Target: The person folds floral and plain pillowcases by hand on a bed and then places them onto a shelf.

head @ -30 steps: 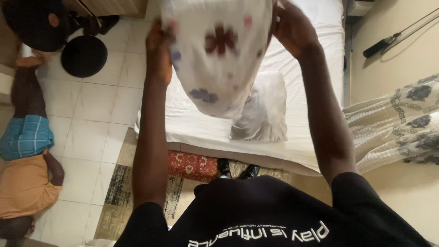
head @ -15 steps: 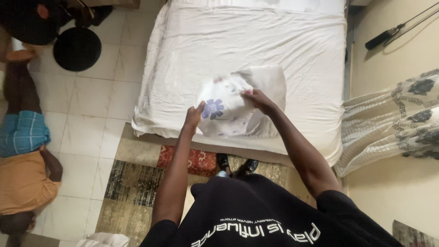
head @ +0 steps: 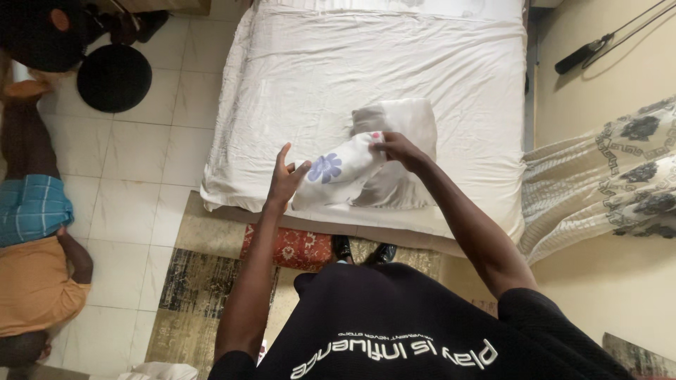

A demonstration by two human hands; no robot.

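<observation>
Floral pillowcase [head: 338,172] lowered onto pillow [head: 405,141]; left hand [head: 285,179] now released.

The floral pillowcase [head: 338,172] hides part of the grey pillow [head: 398,151]. The lying person [head: 32,232] and curtain [head: 620,176] are cut off by the edges.

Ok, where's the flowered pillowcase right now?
In the head view, the flowered pillowcase lies near the bed's front edge, between left hand and right hand.
</observation>
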